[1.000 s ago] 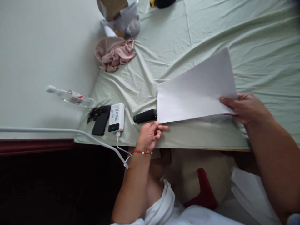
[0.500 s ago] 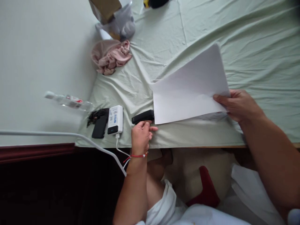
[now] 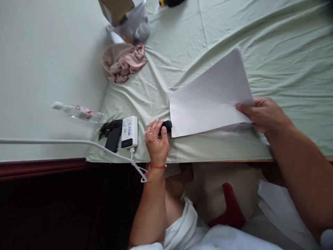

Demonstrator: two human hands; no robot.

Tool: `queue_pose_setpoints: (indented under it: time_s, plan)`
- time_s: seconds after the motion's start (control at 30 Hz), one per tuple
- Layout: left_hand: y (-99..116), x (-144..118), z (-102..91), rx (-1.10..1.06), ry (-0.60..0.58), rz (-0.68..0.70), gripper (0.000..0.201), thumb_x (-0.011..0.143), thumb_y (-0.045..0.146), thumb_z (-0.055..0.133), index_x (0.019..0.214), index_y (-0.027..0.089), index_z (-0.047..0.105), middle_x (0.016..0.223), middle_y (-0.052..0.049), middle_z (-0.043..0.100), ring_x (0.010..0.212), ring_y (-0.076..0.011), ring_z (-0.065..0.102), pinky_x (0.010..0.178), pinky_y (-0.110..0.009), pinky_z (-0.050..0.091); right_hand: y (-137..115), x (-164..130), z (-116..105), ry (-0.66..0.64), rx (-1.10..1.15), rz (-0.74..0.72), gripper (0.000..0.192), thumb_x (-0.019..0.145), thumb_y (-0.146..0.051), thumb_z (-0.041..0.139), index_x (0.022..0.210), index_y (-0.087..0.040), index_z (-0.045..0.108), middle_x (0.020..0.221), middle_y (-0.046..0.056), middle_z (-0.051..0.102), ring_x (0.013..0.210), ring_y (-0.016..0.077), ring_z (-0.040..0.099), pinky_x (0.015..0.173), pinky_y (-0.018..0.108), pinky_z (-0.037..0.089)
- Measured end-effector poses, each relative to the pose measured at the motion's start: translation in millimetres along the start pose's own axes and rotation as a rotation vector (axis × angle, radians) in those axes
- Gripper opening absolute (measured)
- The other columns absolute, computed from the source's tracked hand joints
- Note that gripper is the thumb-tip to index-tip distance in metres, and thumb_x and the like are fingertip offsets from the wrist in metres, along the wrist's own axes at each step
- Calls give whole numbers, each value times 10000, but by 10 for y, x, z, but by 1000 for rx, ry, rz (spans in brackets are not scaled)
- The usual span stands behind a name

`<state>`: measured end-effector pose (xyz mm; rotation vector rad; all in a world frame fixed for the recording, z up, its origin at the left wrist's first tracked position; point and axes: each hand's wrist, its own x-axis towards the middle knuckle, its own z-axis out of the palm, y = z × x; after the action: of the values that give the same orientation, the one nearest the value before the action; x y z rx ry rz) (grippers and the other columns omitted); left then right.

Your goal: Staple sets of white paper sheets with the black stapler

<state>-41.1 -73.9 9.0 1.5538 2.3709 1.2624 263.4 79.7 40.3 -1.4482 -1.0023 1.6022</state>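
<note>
A stack of white paper sheets is lifted at an angle over the pale green bedsheet. My right hand grips the stack at its right corner, thumb on top. My left hand, with a red string on the wrist, is closed over a small black stapler lying near the bed's front edge, just left of the paper's lower corner. Only the stapler's right end shows past my fingers.
A white power bank with a cable, a black phone and a plastic bottle lie at the left. A pink cloth, a cardboard box and a plastic bag sit farther back.
My left hand let go of the paper's lower left corner, moved left and closed over the black stapler. My right hand keeps holding the paper, which has barely moved.
</note>
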Motion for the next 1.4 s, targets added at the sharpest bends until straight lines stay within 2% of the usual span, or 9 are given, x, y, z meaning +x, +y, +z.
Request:
queue_pose_setpoints:
  time_s: [0.1, 0.3, 0.47, 0.67, 0.87, 1.03, 1.17, 1.27, 1.4]
  plan:
    - [-25, 8, -20, -61, -41, -10, 266, 1049, 305, 585, 1197, 238, 796, 1410, -132, 747, 1462, -276, 584, 1292, -515, 337, -9, -12, 24, -3, 19, 1, 235, 862, -56, 738, 655, -159, 779, 650, 8, 726, 510, 85, 591, 445, 167, 462]
    - [-8, 6, -78, -95, -72, -4, 171, 975, 339, 723, 1102, 275, 819, 1315, -78, 803, 1408, -280, 643, 1306, -530, 303, -19, -15, 8, 7, -10, 11, 220, 879, -53, 722, 691, -153, 776, 655, 1, 712, 499, 80, 583, 421, 164, 464]
    - [-17, 13, -96, -127, -96, 26, 163, 964, 330, 736, 1087, 273, 827, 1282, -81, 815, 1381, -287, 660, 1260, -533, 384, -9, -8, 10, 11, -25, 4, 238, 881, -55, 735, 665, -151, 763, 634, -4, 691, 487, 69, 563, 400, 153, 434]
    - [-9, -3, -74, -23, -133, 22, 143, 960, 326, 751, 1079, 286, 820, 1273, -68, 819, 1381, -300, 660, 1297, -586, 295, 8, 8, 2, 5, 5, 3, 200, 864, -68, 747, 686, -155, 773, 658, -2, 717, 513, 77, 584, 444, 169, 453]
    - [19, -19, 3, 84, -120, 26, 116, 956, 298, 753, 1052, 262, 806, 1256, -91, 819, 1362, -328, 664, 1252, -603, 359, 6, 27, -18, 0, 26, 17, 160, 853, -79, 756, 716, -159, 779, 689, 4, 741, 552, 87, 605, 503, 185, 471]
    - [13, -13, 4, 91, -112, 15, 118, 956, 294, 746, 1056, 266, 802, 1246, -89, 822, 1358, -338, 671, 1269, -654, 323, -4, -2, -35, -36, -20, 2, 136, 848, -111, 760, 719, -157, 764, 660, -2, 718, 540, 90, 577, 481, 188, 442]
    - [3, -49, 26, 93, 2, 63, 192, 980, 338, 707, 1122, 258, 810, 1319, -108, 794, 1392, -318, 649, 1260, -581, 404, 13, 1, -85, -34, -34, -4, 114, 838, -113, 768, 734, -159, 770, 701, 9, 740, 578, 104, 608, 515, 193, 485]
    - [140, -123, 116, 157, 130, 155, 326, 999, 324, 669, 1288, 208, 768, 1525, -163, 667, 1533, -318, 515, 1287, -541, 396, 16, 4, -145, -20, -60, 7, 131, 857, -111, 758, 736, -159, 775, 701, 9, 740, 563, 98, 602, 494, 185, 471]
    - [560, -335, 185, 104, 123, 319, 493, 1064, 293, 563, 1551, 213, 569, 1694, -156, 492, 1638, -288, 360, 1342, -538, 311, 5, -11, -207, -7, -100, 45, 192, 887, -117, 737, 704, -164, 766, 659, 6, 723, 542, 94, 596, 482, 176, 460]
